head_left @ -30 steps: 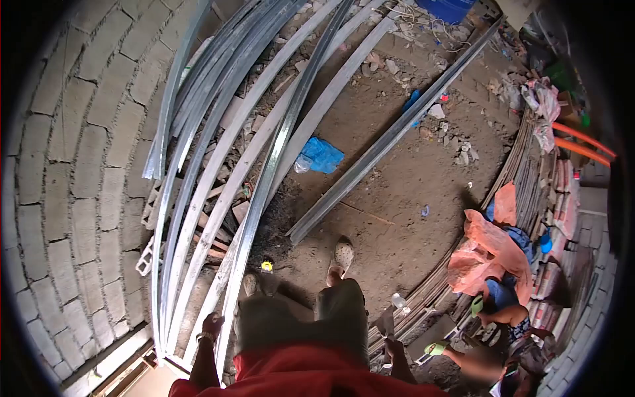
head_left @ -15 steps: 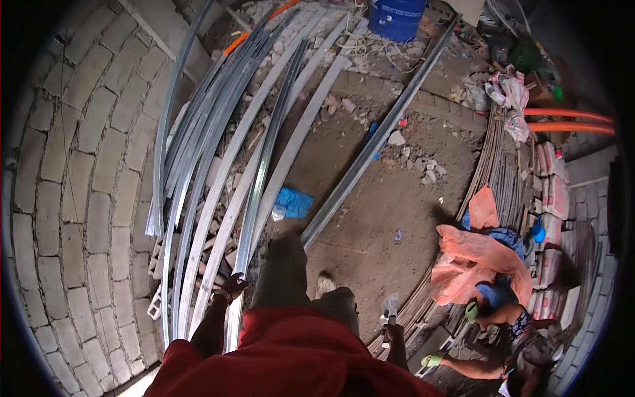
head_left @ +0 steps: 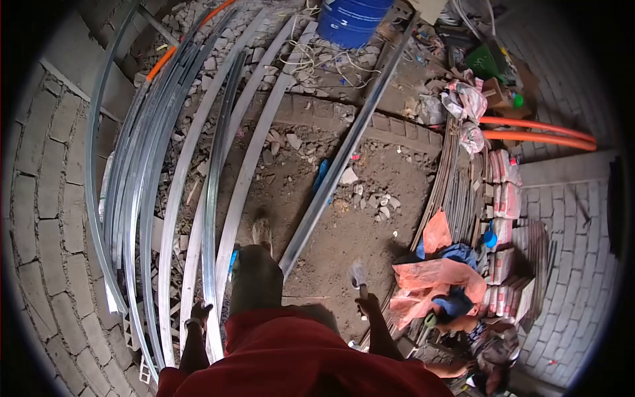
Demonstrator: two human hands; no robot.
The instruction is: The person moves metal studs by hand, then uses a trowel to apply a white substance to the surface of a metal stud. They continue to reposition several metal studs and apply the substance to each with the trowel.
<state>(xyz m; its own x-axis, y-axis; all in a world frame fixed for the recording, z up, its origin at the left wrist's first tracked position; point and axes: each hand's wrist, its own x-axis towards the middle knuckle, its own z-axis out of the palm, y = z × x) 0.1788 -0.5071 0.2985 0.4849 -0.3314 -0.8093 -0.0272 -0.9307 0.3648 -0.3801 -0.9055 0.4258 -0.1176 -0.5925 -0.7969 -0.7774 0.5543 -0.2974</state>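
My left hand (head_left: 200, 312) is beside the lower end of a shiny metal channel (head_left: 211, 218), its fingers curled near the edge; whether it grips the channel is unclear. My right hand (head_left: 367, 304) is closed around the neck of a clear plastic bottle (head_left: 358, 275), over the dirt floor. A long metal channel (head_left: 344, 155) lies diagonally on the ground between my hands. More bent-looking metal profiles (head_left: 142, 178) lie to the left, next to pale wooden boards (head_left: 254, 162).
A block wall (head_left: 40, 225) stands on the left. A blue drum (head_left: 350, 23) is at the top. Rebar (head_left: 450, 178), an orange sheet (head_left: 433, 284) and stacked bags (head_left: 506, 198) line the right. A co-worker (head_left: 493, 347) crouches at lower right. Rubble (head_left: 380, 202) lies mid-floor.
The view has shifted right and my legs have stepped. My right hand has risen forward with the bottle. The blue plastic on the floor is now mostly hidden behind my leg.
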